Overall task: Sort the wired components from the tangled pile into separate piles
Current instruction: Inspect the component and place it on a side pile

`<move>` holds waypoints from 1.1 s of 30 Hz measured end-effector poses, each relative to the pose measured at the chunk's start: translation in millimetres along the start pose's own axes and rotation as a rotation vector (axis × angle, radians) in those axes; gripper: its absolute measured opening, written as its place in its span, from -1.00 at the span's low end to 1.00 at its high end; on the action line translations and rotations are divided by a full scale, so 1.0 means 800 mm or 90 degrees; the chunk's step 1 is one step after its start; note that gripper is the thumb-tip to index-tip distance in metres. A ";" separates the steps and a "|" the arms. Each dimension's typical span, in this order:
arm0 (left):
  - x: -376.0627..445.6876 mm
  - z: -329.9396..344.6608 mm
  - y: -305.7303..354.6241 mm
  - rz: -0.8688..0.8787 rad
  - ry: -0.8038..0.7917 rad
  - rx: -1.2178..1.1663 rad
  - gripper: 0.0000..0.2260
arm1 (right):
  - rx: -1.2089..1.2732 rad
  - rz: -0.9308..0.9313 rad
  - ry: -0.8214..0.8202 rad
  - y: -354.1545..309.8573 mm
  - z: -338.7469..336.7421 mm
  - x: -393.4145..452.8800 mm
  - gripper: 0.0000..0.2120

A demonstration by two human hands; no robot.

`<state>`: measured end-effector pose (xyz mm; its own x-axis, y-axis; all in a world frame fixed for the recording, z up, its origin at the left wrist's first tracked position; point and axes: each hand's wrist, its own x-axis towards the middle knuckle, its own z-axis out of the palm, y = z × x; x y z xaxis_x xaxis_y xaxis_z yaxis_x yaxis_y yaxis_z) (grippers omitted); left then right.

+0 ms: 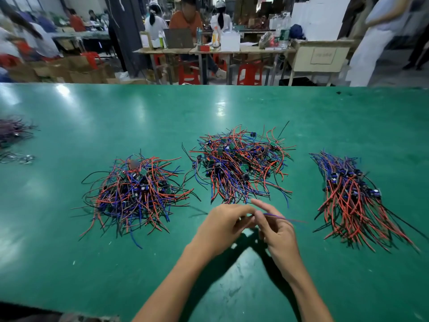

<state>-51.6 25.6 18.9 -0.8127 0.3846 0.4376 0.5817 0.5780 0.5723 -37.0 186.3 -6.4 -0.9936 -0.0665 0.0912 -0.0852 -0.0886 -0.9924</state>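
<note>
A green table (69, 228) fills the lower view, w/ three heaps of red, blue & black wired components laid on it. The middle pile (236, 166) is the largest and is tangled, wires sticking out every way, small green boards mixed in. The left pile (137, 194) is a bit smaller and also tangled, roughly round. The right pile (352, 196) is tidier: its wires are laid mostly parallel, long axis running from far-left to near-right, component ends bunched at the far end, free wire ends fanned toward the near-right. A blurred dark bundle (11, 131) is seen at the far-left table edge.

Both forearms are stretched in from the bottom edge and converge just near of the middle pile. The left hand (222, 226) is held w/ fingers curled inward, tips meeting the right hand's. The right hand (276, 231) is held w/ index finger extended forward, other fingers curled; a thin blue-purple wire (285, 218) is pinched between the two hands, approx. horizontal, its free end pointed right toward the right pile, blurred at the tip.
</note>
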 end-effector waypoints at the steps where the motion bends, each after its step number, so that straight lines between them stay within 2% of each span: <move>1: -0.004 0.002 0.001 -0.024 -0.022 -0.054 -0.85 | -0.010 -0.017 0.008 0.000 0.001 -0.001 -0.79; 3: -0.012 0.007 -0.002 -0.081 -0.016 -0.136 -0.84 | -0.016 -0.015 0.039 0.000 0.003 -0.001 -0.80; 6: -0.027 0.009 -0.010 -0.209 0.006 -0.182 -0.74 | 0.009 0.008 0.154 0.000 -0.001 0.002 -0.73; 9: -0.039 0.006 -0.015 -0.251 0.066 -0.156 -0.90 | 0.061 0.018 0.227 0.001 -0.004 0.005 -0.66; 11: -0.044 0.001 -0.015 -0.287 0.063 -0.167 -0.95 | 0.056 0.020 0.226 0.002 -0.001 0.003 -0.66; 15: -0.049 -0.006 -0.011 -0.363 -0.040 -0.288 -0.89 | 0.037 0.023 0.225 0.003 -0.001 0.002 -0.65; 21: -0.046 -0.021 -0.003 -0.365 -0.116 -0.375 -0.89 | 0.025 0.013 0.183 0.001 -0.002 0.000 -0.68; 25: -0.044 -0.023 0.003 -0.344 -0.134 -0.362 -0.82 | -0.020 -0.014 0.105 0.001 -0.003 -0.002 -0.68; 28: -0.040 -0.020 0.008 -0.335 -0.138 -0.352 -0.88 | -0.030 -0.030 0.083 0.000 -0.003 -0.003 -0.69; 31: -0.040 -0.023 0.008 -0.313 -0.117 -0.312 -0.90 | -0.026 -0.030 0.080 -0.002 -0.003 -0.003 -0.75; 33: -0.036 -0.038 0.004 -0.306 -0.068 -0.313 -0.88 | -0.011 -0.024 0.072 -0.003 -0.003 -0.003 -0.75</move>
<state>-25.2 -5.4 29.7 -0.9680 0.2510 0.0008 0.0836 0.3193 0.9440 -34.4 189.1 -4.7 -0.9917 0.0484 0.1193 -0.1226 -0.0719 -0.9899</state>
